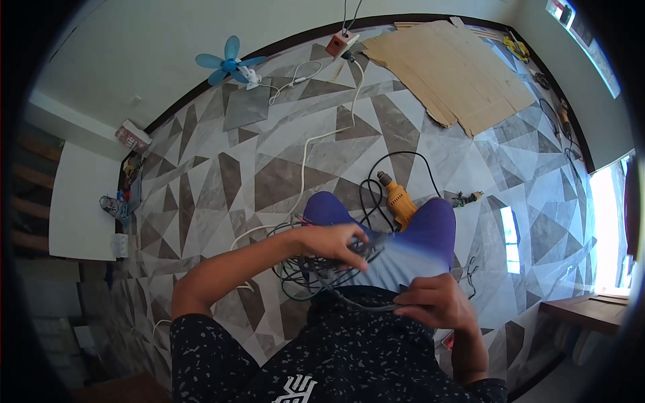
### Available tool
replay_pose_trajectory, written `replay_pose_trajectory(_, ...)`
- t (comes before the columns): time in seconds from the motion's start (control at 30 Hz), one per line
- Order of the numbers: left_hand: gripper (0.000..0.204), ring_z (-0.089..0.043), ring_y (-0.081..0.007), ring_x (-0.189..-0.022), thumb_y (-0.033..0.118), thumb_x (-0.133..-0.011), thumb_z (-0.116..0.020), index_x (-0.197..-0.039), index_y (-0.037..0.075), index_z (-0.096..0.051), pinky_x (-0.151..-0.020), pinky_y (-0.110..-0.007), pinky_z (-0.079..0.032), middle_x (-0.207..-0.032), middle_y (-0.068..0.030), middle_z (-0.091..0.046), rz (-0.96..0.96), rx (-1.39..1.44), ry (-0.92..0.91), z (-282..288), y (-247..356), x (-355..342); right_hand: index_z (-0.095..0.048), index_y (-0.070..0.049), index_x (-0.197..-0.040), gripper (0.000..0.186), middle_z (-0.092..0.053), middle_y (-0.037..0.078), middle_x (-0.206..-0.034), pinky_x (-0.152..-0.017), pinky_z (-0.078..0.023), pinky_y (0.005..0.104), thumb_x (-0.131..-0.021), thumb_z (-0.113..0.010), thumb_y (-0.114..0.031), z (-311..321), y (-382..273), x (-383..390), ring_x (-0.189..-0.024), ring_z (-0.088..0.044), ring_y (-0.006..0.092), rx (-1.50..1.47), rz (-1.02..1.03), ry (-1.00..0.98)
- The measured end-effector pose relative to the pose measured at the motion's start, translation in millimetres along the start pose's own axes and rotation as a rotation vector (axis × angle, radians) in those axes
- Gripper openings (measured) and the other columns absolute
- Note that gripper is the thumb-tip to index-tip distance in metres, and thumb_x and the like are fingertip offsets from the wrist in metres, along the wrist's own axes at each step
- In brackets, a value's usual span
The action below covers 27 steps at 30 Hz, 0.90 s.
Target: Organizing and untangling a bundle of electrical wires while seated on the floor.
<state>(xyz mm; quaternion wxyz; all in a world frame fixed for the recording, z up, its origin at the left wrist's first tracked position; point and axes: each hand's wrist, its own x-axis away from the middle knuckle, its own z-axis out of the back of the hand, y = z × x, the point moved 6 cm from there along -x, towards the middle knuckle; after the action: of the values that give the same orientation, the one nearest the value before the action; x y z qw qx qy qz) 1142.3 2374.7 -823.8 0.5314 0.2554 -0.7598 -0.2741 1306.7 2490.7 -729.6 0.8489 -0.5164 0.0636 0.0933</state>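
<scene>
My left hand (338, 243) curls its fingers over a tangle of dark cables (292, 272) lying across my lap, with some strands blurred beside the fingertips. Lower right, my right hand (433, 301) pinches a dark grey cable (363, 303) that runs back toward the tangle. Just beyond my knees, a yellow power drill (400, 205) lies on the floor inside loops of its black cord (413, 153). A small dark item with wires (467, 199) lies right of my right knee.
A blue fan (230, 66), a socket box (339, 43) with white cords and a grey square panel (245, 111) sit toward the far wall. Cardboard (447, 74) covers the far right floor. A corded tool (564, 117) lies along the right wall. A wooden ledge (581, 310) stands at lower right.
</scene>
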Motion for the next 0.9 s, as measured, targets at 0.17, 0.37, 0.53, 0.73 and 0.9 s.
replay_pose_trajectory(0.17, 0.063, -0.054, -0.0100, -0.061, 0.015, -0.086, -0.070, -0.130, -0.008, -0.032, -0.056, -0.025, -0.046, -0.082, -0.0068, -0.058, -0.181, 0.284, 0.314, 42.4, 10.9, 18.0, -0.071, -0.007, -0.088, 0.014, -0.060, 0.005, -0.069, -0.049, -0.045, 0.0341, -0.077, -0.077, -0.015, 0.3, 9.9, 27.6, -0.057, -0.061, 0.0242, 0.030, -0.125, 0.080)
replay_pose_trajectory(0.37, 0.027, -0.043, -0.0060, -0.052, 0.011, -0.088, -0.063, -0.108, 0.000, -0.048, -0.051, -0.024, -0.039, -0.066, 0.0022, -0.044, -0.734, 0.530, 0.796, 61.1, 35.2, 96.6, -0.072, -0.008, -0.088, 0.014, -0.060, 0.005, -0.069, -0.051, -0.046, 0.0343, -0.078, -0.076, -0.017, -9.6, 26.9, 51.1, -0.059, -0.061, 0.0235, -0.036, -0.240, -0.112)
replay_pose_trajectory(0.53, 0.016, -0.033, -0.0036, -0.046, 0.020, -0.093, -0.056, -0.085, 0.007, -0.053, -0.049, -0.023, -0.032, -0.057, 0.0074, -0.032, -1.133, 0.690, 0.955, 89.4, 39.5, 162.3, -0.072, -0.010, -0.086, 0.014, -0.060, 0.004, -0.069, -0.055, -0.047, 0.0377, -0.081, -0.072, -0.024, -36.5, 54.4, 71.4, -0.064, -0.061, 0.0248, 0.053, -0.274, -0.263)
replay_pose_trajectory(0.73, 0.018, -0.030, -0.0018, -0.042, 0.020, -0.096, -0.052, -0.090, 0.002, -0.052, -0.048, -0.021, -0.031, -0.053, 0.0083, -0.032, -1.544, 0.887, 0.836, 100.1, 35.1, 233.1, -0.074, -0.008, -0.077, 0.011, -0.065, 0.010, -0.072, -0.064, -0.050, 0.0393, -0.069, -0.074, -0.016, 26.3, 116.1, 112.9, -0.069, -0.064, 0.0287, 0.402, -0.617, -0.138)
replay_pose_trajectory(0.9, 0.031, -0.034, -0.0005, -0.039, 0.014, -0.095, -0.051, -0.117, -0.004, -0.041, -0.040, -0.019, -0.031, -0.050, 0.0064, -0.036, -1.677, 0.976, 0.152, 73.6, 35.8, 236.0, -0.075, -0.007, -0.073, 0.013, -0.067, 0.012, -0.069, -0.065, -0.051, 0.0392, -0.066, -0.076, -0.018, 75.3, 159.3, 163.9, -0.067, -0.065, 0.0298, 0.527, -0.850, -0.117)
